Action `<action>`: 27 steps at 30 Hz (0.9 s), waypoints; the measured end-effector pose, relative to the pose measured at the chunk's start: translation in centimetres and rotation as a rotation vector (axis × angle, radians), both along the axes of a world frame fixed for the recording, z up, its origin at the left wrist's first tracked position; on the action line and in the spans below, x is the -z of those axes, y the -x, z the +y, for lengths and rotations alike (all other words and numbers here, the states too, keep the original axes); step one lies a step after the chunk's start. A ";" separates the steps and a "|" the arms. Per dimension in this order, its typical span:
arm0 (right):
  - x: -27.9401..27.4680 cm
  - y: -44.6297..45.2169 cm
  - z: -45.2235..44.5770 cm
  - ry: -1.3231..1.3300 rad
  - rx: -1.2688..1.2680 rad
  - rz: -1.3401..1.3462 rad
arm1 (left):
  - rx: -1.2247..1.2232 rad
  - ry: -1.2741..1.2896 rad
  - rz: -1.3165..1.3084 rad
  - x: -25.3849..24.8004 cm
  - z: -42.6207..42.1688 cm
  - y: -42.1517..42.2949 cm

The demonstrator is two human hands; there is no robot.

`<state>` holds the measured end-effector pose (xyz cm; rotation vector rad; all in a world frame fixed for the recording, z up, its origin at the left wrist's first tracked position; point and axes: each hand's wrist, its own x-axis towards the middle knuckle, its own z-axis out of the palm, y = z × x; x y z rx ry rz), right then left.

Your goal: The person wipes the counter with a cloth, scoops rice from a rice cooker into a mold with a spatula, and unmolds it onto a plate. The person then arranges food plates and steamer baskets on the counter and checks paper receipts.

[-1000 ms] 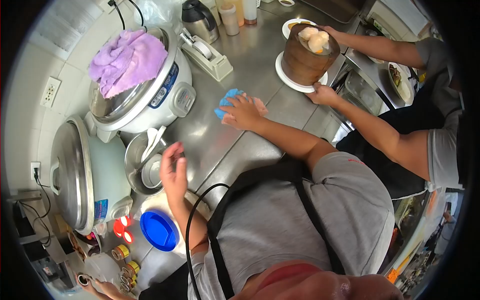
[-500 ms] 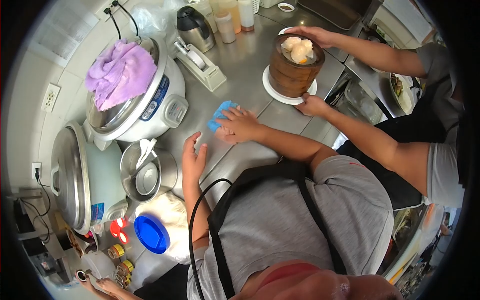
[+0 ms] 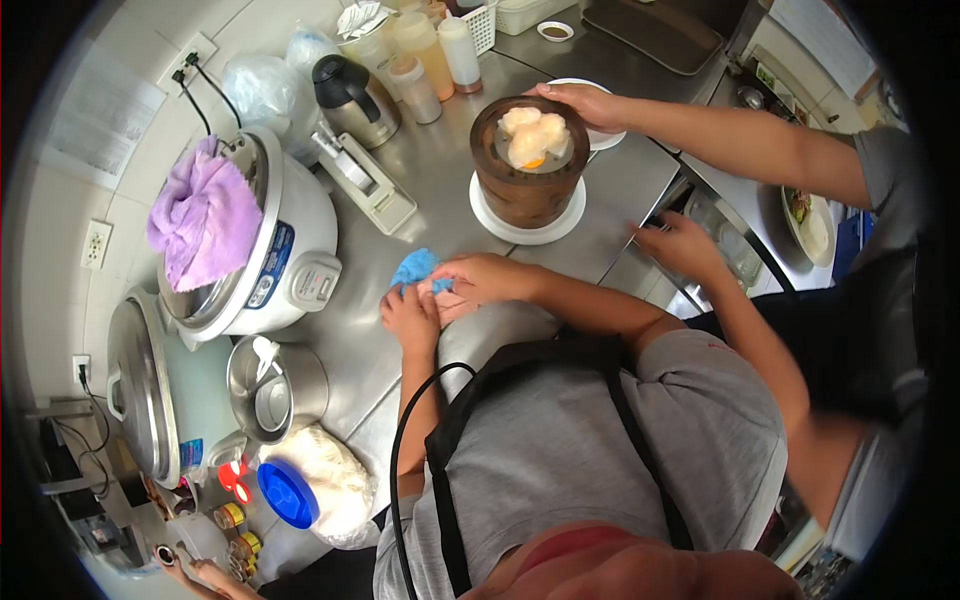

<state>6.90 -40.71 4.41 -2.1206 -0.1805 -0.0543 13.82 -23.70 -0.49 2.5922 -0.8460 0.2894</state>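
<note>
Below-left of the wooden steamer point(image 3: 530, 195), the left hand point(image 3: 412, 318) and right hand point(image 3: 485, 278) cover much of the blue-and-pink cloth point(image 3: 415, 266); with some fingertips lost there, we cannot tell whether either hand closes on it. The steamer hides most of the white plate point(image 3: 527, 236) under it. Right of the steamer, we see a co-worker's arm point(image 3: 825, 445) blurred around the elbow. Left of it, a purple cloth point(image 3: 205, 215) covers part of the rice cooker point(image 3: 312, 220), whose small print we cannot read. Far below-left of the steamer, another person's 2 forearms point(image 3: 222, 582) run off the bottom edge.
</note>
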 end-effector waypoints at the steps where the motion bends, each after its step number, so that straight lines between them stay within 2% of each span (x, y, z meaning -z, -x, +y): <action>1: -0.1 0.4 -0.6 -0.039 -0.012 0.005 | -0.036 -0.006 0.012 0.0 -0.4 -0.3; 3: -0.6 1.3 -1.8 -0.118 -0.031 0.007 | -0.102 -0.018 0.030 -0.2 -1.0 -0.8; 8: -1.8 5.4 -6.8 -0.204 -0.070 0.243 | -0.268 -0.039 -0.101 0.9 -1.0 -2.4; 12: -3.6 9.8 -12.7 -0.149 -0.119 0.392 | -0.425 0.006 -0.218 2.3 0.0 -3.7; 14: -2.2 11.6 -16.0 -0.192 -0.060 0.322 | -0.523 0.040 -0.162 1.2 -0.9 -3.1; 19: -1.5 14.9 -21.9 -0.128 0.242 0.299 | -0.479 0.164 -0.238 1.4 -0.9 -3.2; 27: -1.9 16.6 -22.1 -0.175 0.425 0.405 | -0.490 0.040 -0.273 1.9 -0.5 -3.9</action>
